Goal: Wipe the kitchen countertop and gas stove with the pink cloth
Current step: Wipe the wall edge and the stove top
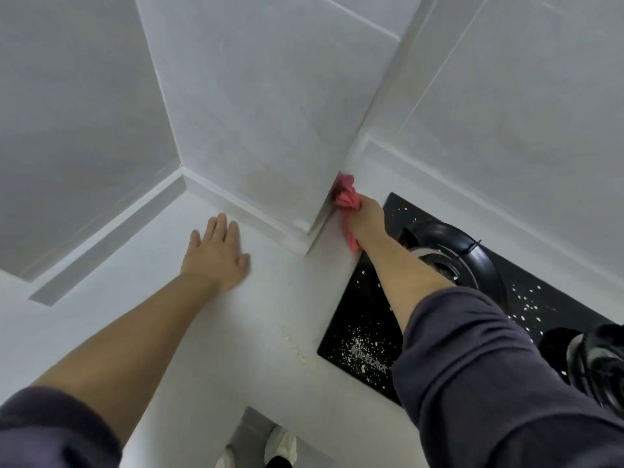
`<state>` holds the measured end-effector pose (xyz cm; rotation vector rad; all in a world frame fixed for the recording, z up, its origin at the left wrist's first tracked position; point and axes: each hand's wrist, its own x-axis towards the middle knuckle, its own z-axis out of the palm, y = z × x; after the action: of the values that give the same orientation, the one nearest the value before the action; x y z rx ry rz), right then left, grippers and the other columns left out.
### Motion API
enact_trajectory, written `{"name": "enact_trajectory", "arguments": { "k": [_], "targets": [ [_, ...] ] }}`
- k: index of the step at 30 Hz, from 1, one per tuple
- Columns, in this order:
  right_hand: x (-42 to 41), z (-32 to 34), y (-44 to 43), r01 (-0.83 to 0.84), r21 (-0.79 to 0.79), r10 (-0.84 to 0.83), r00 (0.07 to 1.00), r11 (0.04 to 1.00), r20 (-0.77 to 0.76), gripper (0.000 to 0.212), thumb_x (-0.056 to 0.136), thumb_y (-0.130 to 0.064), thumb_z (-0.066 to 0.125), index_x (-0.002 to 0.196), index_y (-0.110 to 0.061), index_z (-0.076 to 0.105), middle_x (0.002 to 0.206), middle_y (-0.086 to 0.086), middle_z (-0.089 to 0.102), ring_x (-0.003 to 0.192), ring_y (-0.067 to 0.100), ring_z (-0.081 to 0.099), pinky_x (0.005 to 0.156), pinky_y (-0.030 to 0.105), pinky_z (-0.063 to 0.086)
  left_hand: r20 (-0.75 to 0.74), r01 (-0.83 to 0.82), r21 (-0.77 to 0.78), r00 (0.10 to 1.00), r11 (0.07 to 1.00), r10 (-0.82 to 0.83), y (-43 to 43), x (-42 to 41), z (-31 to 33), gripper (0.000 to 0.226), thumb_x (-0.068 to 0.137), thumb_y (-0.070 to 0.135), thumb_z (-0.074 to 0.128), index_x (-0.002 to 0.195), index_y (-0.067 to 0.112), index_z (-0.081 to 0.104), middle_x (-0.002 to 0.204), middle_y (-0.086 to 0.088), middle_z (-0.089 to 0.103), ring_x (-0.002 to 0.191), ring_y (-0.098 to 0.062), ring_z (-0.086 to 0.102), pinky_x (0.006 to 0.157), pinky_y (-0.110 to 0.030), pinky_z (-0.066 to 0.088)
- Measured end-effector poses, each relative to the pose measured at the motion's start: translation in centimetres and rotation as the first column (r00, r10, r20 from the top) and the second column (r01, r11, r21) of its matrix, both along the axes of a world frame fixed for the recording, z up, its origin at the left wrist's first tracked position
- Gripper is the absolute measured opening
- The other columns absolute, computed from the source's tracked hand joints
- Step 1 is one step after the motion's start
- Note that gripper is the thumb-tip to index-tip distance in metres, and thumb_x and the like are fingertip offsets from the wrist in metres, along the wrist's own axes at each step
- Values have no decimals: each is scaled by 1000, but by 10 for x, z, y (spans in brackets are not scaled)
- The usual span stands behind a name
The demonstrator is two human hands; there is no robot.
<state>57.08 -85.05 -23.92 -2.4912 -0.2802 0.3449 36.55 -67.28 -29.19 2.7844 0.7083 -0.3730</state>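
Note:
My right hand (366,219) grips the bunched pink cloth (346,197) and holds it against the white countertop (236,325) where it meets a protruding wall column, just left of the black glass gas stove (361,319). A tail of the cloth hangs below my palm. White crumbs speckle the stove glass, thickest near its front left corner. My left hand (216,253) lies flat on the countertop, fingers straight, to the left of the column.
A round black burner ring (452,251) sits behind my right forearm; a second burner (597,363) shows at the right edge. Yellowish crumbs (297,349) lie on the counter beside the stove. The white tiled wall column (270,130) juts out. Shoes (280,447) show below the counter edge.

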Motion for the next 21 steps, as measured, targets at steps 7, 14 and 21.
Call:
{"name": "enact_trajectory", "arguments": {
  "k": [7, 14, 21],
  "targets": [
    [-71, -28, -20, -88, -12, 89, 993, 996, 72, 28, 93, -5, 43, 102, -13, 68, 91, 9, 71, 77, 21, 64, 63, 21, 38, 23, 12, -20, 1000, 1000, -11, -9, -14, 4, 64, 98, 42, 30, 149, 5, 15, 160, -13, 3, 148, -28, -1, 118, -47, 12],
    [-166, -36, -31, -49, 214, 58, 998, 975, -35, 36, 92, -1, 50, 121, -17, 67, 111, 0, 70, 103, 8, 61, 81, 6, 39, 76, 80, -40, 994, 996, -77, -15, -39, 10, 65, 98, 39, 33, 150, 6, 12, 160, -13, 6, 148, -28, 2, 118, -47, 12],
    [-219, -29, -34, -57, 289, 89, 991, 956, -98, 41, 86, -1, 53, 114, -25, 69, 105, -1, 71, 92, 12, 63, 90, 39, 53, 123, 77, -10, 990, 997, -76, -2, -72, 18, 62, 95, 35, 41, 145, 5, 22, 152, -13, 22, 141, -28, 17, 112, -46, 22]
  ]
}}
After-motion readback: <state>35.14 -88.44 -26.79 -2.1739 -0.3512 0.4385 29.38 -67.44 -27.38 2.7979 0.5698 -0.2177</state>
